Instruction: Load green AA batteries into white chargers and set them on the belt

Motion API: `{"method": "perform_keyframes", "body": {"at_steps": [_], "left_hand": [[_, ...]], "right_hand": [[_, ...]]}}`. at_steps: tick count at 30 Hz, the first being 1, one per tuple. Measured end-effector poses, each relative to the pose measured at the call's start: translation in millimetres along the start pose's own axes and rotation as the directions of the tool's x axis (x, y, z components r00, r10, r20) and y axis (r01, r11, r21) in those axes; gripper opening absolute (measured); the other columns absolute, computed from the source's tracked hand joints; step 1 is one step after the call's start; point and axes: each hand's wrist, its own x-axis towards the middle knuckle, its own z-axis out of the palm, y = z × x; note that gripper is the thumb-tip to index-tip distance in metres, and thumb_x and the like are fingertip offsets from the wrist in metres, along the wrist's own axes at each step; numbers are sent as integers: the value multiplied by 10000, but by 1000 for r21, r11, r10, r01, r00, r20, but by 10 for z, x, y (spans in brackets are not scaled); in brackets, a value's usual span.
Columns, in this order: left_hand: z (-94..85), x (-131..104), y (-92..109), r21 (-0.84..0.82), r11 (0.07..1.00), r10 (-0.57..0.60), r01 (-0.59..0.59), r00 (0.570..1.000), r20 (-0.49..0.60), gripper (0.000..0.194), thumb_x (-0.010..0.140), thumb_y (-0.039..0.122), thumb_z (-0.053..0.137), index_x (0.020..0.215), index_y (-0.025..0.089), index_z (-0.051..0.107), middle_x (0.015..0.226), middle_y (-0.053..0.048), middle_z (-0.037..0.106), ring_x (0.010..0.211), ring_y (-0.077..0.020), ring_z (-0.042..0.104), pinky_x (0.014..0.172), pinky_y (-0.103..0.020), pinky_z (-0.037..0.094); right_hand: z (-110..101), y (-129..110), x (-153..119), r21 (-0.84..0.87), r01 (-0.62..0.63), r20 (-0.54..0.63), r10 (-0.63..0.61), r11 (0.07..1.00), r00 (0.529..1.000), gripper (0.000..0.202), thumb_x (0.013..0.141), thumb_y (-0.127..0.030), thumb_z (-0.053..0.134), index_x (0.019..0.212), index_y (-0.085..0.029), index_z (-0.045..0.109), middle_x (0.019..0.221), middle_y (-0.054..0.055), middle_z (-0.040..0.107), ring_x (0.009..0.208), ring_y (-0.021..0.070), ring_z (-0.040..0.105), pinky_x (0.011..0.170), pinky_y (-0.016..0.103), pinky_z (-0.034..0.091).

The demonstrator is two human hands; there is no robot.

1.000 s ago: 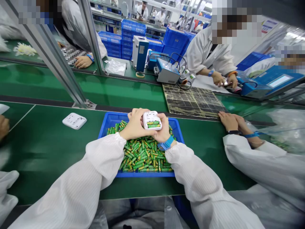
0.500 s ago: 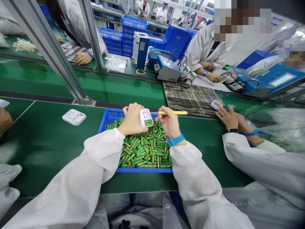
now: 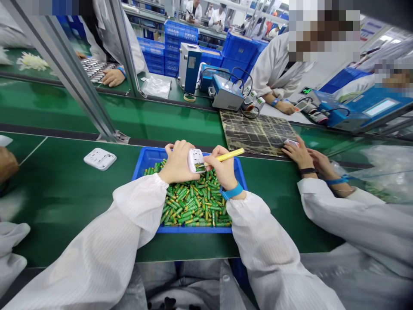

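Note:
My left hand [image 3: 179, 162] grips a small white plastic device [image 3: 195, 157], held tilted above the tray with its battery slot facing me. Green batteries show in the slot. Between the fingers of my right hand [image 3: 222, 167] is a yellow-handled tool [image 3: 235, 153], possibly a screwdriver; its tip is at the device's battery slot, partly hidden by my fingers. Below both hands, a blue tray [image 3: 193, 230] holds a heap of green and gold batteries [image 3: 196, 202]. A second white device [image 3: 100, 159] lies flat on the green table to the left.
A co-worker's hands [image 3: 301, 155] hold a white device at the right, by a dark patterned mat [image 3: 258, 132]. A metal post [image 3: 74, 73] rises at left. Blue test boxes [image 3: 228, 91] stand across the bench. Another person's hand [image 3: 7, 164] is at the left edge.
My right hand has moved left and brought the tool's tip to the battery slot, its handle now tilted upward. My left hand stays nearly still. The co-worker's hands at right shifted slightly left.

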Motion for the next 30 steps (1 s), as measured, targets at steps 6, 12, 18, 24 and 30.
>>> {"method": "perform_keyframes", "body": {"at_steps": [6,12,18,24,30], "left_hand": [[-30,-7,12,19,1000,-12,12,1000,-11,682,508,445,795,1068,176,513,1047,-74,547,1021,-299,495,895,-471,301],[-36,2,14,56,998,0,0,1000,7,665,523,446,765,1066,165,504,1065,-85,561,1023,-294,495,889,-460,289],[2,-23,-6,160,983,83,-87,996,34,630,518,437,739,1028,140,519,1052,-104,569,1024,-303,496,886,-492,282],[33,-43,24,211,967,131,-142,989,66,537,558,397,709,997,154,518,1047,-122,573,1028,-323,492,908,-515,272],[-54,4,17,131,991,-29,32,999,-27,684,488,430,799,1044,170,497,1073,-95,552,1031,-316,490,908,-478,293]], "right_hand": [[18,10,2,44,-9,-24,10,999,1000,306,680,-250,737,622,-228,438,476,-83,554,401,93,499,428,215,371],[-2,49,10,11,4,1,-4,1000,1000,319,696,-275,733,649,-233,420,497,-83,563,413,101,494,439,225,371],[35,33,-93,-458,362,108,-354,812,929,259,770,-222,579,610,-241,376,529,-51,460,549,144,476,607,304,436],[2,1,-85,-768,541,342,-493,344,800,206,747,-164,481,624,-242,335,505,-44,362,534,153,363,755,363,444],[-200,20,49,-534,239,-156,-372,811,915,266,737,-198,548,604,-243,322,468,-69,374,465,125,422,532,272,385]]}}
